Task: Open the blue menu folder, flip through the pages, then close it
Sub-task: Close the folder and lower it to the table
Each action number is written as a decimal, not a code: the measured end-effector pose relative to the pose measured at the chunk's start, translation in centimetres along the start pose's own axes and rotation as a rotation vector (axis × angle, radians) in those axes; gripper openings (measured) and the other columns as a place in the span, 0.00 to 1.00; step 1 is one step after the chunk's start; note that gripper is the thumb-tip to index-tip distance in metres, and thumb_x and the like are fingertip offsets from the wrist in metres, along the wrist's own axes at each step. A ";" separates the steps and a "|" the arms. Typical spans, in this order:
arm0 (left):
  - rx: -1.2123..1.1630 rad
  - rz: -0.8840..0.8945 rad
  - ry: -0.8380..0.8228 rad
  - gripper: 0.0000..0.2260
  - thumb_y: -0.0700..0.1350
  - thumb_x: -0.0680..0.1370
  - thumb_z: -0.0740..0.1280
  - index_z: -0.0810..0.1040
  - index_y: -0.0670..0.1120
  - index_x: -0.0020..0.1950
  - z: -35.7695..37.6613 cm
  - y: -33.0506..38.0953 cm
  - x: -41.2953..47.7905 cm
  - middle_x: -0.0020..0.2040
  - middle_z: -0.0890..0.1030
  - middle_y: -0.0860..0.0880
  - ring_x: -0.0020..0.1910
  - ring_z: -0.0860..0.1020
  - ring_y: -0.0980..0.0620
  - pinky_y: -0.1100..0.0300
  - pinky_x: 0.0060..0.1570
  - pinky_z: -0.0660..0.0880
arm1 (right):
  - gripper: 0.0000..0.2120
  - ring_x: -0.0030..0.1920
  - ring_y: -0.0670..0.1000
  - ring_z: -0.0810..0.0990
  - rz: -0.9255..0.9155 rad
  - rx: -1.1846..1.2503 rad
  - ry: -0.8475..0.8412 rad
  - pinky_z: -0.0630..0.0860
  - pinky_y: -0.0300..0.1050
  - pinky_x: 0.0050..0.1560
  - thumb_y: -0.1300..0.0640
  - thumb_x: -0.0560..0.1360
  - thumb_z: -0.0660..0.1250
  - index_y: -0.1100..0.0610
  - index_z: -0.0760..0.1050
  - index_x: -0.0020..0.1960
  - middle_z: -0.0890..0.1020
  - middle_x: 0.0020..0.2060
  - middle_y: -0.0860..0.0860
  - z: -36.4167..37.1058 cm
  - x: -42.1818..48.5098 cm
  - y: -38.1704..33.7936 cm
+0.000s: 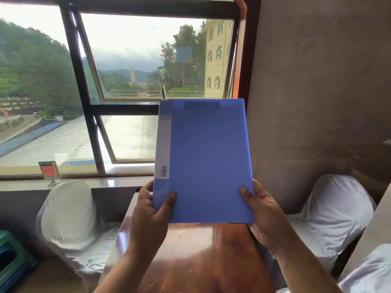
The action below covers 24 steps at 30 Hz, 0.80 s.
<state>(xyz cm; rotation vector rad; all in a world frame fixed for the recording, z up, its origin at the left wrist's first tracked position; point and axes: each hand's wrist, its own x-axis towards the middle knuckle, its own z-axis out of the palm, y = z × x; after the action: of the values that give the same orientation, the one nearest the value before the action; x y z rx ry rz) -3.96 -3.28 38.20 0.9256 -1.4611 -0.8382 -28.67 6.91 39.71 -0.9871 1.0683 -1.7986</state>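
Note:
The blue menu folder [207, 159] is closed and held upright in the air above the table, its cover facing me. A grey label strip with a barcode runs down its left side by the spine. My left hand [151, 210] grips the lower left corner, thumb on the cover. My right hand [261, 212] grips the lower right corner, thumb on the cover and fingers behind.
A glossy brown wooden table [196, 256] lies below the folder. Chairs in white covers stand to the left [67, 214] and right [330, 214]. A small red sign stand [49, 172] sits on the window sill. A green stool [12, 261] is at the lower left.

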 end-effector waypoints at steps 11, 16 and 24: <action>0.442 -0.743 -0.612 0.15 0.52 0.71 0.81 0.79 0.50 0.49 -1.1 -22.2 -18.4 0.44 0.88 0.49 0.41 0.87 0.51 0.45 0.44 0.85 | 0.04 0.54 0.52 0.87 0.548 -0.779 0.153 0.83 0.50 0.53 0.58 0.84 0.70 0.49 0.78 0.53 0.87 0.52 0.48 -11.2 -15.9 22.8; 0.617 -0.986 -0.779 0.16 0.53 0.70 0.81 0.77 0.51 0.49 -3.4 -29.7 -31.5 0.46 0.87 0.50 0.40 0.86 0.54 0.49 0.44 0.84 | 0.10 0.54 0.58 0.85 0.882 -1.000 0.061 0.80 0.52 0.51 0.49 0.82 0.70 0.54 0.79 0.57 0.86 0.55 0.53 -14.5 -27.1 31.9; 1.109 -0.723 -1.115 0.20 0.70 0.72 0.68 0.72 0.54 0.43 -5.1 -32.3 -37.8 0.39 0.81 0.55 0.35 0.80 0.54 0.53 0.30 0.75 | 0.19 0.47 0.59 0.85 1.020 -1.365 -0.144 0.75 0.52 0.33 0.39 0.81 0.67 0.53 0.71 0.57 0.84 0.49 0.52 -16.0 -34.0 36.8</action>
<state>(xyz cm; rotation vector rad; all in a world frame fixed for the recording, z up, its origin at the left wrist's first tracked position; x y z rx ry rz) 5.05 16.89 -6.67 2.0858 -2.7420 -1.1342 -21.46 30.46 -6.76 -0.9044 2.1915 -0.0159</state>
